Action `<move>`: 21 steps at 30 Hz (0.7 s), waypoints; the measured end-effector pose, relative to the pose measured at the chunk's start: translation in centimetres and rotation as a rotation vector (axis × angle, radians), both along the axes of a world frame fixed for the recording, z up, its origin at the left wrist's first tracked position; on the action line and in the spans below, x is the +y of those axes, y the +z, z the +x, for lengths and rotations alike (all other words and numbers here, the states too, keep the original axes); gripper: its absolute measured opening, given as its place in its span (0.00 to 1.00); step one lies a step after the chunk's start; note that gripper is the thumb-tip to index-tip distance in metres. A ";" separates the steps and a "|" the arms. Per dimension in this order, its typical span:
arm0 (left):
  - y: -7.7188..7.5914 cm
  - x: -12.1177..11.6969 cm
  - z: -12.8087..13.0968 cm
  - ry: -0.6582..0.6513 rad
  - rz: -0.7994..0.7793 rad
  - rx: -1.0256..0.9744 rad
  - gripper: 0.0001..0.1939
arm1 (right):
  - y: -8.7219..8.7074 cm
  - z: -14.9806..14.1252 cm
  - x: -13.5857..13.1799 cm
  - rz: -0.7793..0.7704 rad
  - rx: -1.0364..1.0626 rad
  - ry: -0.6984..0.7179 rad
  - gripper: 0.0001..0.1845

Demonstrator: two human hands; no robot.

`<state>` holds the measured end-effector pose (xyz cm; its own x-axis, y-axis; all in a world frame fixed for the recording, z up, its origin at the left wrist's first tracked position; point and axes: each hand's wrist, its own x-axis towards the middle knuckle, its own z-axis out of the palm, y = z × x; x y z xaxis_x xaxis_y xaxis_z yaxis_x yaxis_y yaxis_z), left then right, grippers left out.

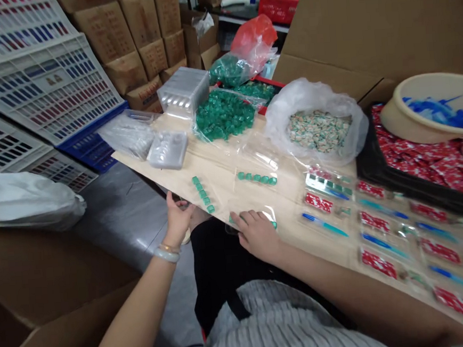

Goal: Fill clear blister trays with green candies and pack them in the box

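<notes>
My left hand (179,219) is just off the table's near edge, its thumb and fingers apart with nothing visible in them. Flat on a clear plastic tray (230,228) at that edge lies my right hand (257,234), fingers stretched out and covering most of the tray. A green piece (274,225) shows past the fingers. Between and beyond the hands, a row of green cube-like pieces (203,194) lies in another clear tray. Farther in is a second such row (257,178).
Loose green pieces (225,115) fill a clear bag; a white bag (318,124) holds small mottled pieces. Clear trays (168,149) are stacked left. Several sets with red packets (375,221) and blue pens (324,225) lie right. A beige bowl (398,99) stands behind; a cardboard box (36,296) sits lower left.
</notes>
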<state>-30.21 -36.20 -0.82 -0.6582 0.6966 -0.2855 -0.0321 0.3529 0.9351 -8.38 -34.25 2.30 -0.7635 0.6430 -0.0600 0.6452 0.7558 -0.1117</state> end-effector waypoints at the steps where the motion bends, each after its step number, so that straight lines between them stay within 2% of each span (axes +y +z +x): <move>1: 0.4 -0.6 0.1 0.019 0.019 -0.156 0.31 | 0.4 0.3 0.1 0.006 0.012 -0.013 0.28; 3: 1.4 -1.6 0.2 0.020 0.077 -0.395 0.18 | 1.3 0.9 0.2 0.019 0.050 -0.050 0.27; 5: 2.7 -2.1 0.4 0.000 0.157 -0.489 0.11 | 2.4 1.4 0.1 0.025 0.125 -0.110 0.26; 8: 4.3 -1.6 1.6 -0.072 0.238 -0.476 0.12 | 4.0 2.3 0.0 0.003 0.333 -0.243 0.26; 11: 5.0 0.2 4.5 -0.145 0.254 -0.407 0.15 | 4.5 4.0 0.4 -0.086 0.683 -0.422 0.26; 14: 5.5 2.0 8.3 -0.147 0.354 -0.165 0.17 | 4.0 7.1 1.6 -0.351 1.122 -0.702 0.23; 16: 6.0 3.1 10.1 -0.210 0.432 0.080 0.17 | 3.5 9.3 2.4 -0.605 1.381 -0.886 0.19; 18: 6.6 4.4 10.7 -0.299 0.429 0.216 0.15 | 3.1 11.0 3.2 -0.863 1.544 -0.981 0.16; 19: 6.8 5.1 10.6 -0.326 0.399 0.191 0.15 | 2.9 11.4 3.7 -0.977 1.586 -0.999 0.16; 21: 6.8 6.8 9.6 -0.334 0.302 -0.039 0.12 | 2.4 11.2 4.9 -1.148 1.611 -1.019 0.17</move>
